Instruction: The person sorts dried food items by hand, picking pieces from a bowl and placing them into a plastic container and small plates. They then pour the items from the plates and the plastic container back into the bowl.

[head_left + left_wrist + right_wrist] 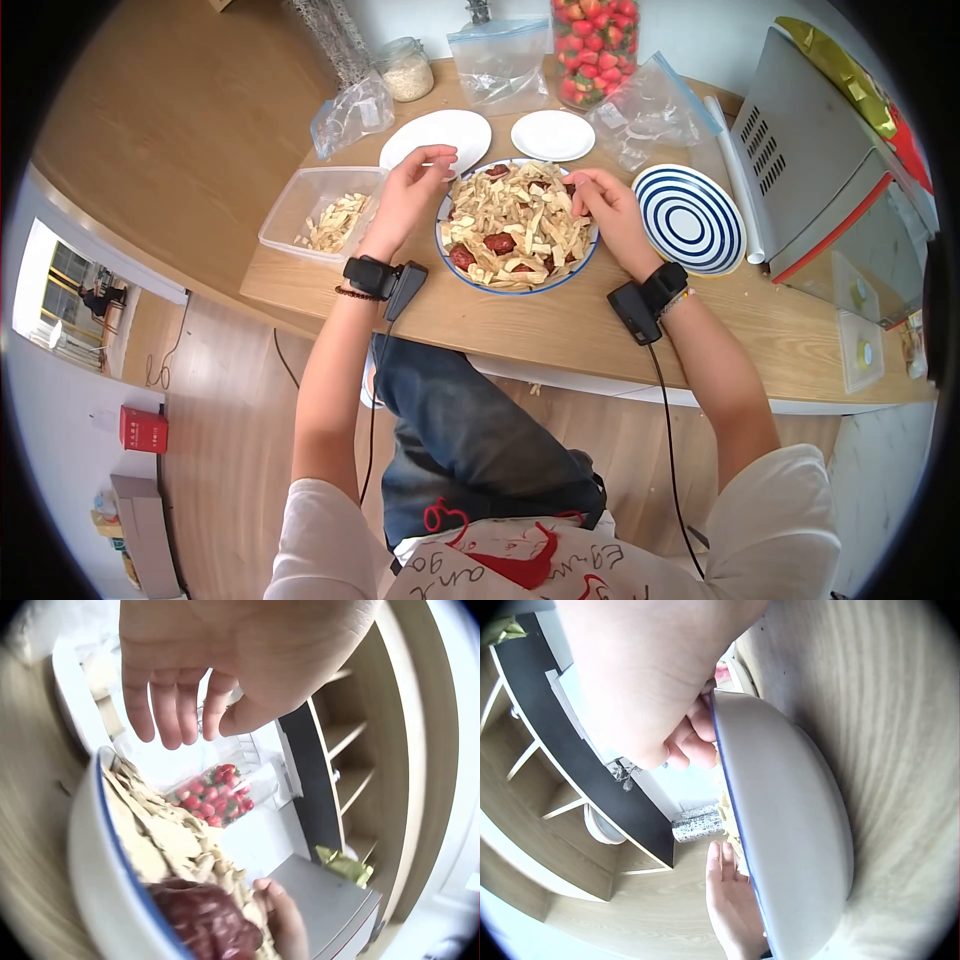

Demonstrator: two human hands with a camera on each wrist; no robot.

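A blue-rimmed white bowl (518, 288) is heaped with pale dried strips (520, 215), with wrinkled dried red dates (499, 243) among them. Over the bowl's left edge hovers my left hand (412, 192), its palm and loosely bent fingers apart from the food in the left wrist view. My right hand (607, 208) is at the bowl's right rim, fingers bent inward over the strips. Its fingertips are partly hidden behind the hand in the right wrist view (694, 739), and I cannot tell whether they pinch anything. Left of the bowl, a clear plastic box (285, 215) holds more pale strips.
Two white plates (440, 132) stand behind the bowl, and a blue-ringed plate (690, 220) lies right of it. Clear zip bags (500, 65), an oats jar (405, 70) and a strawberry container (595, 50) line the back. A grey appliance (800, 130) stands at right.
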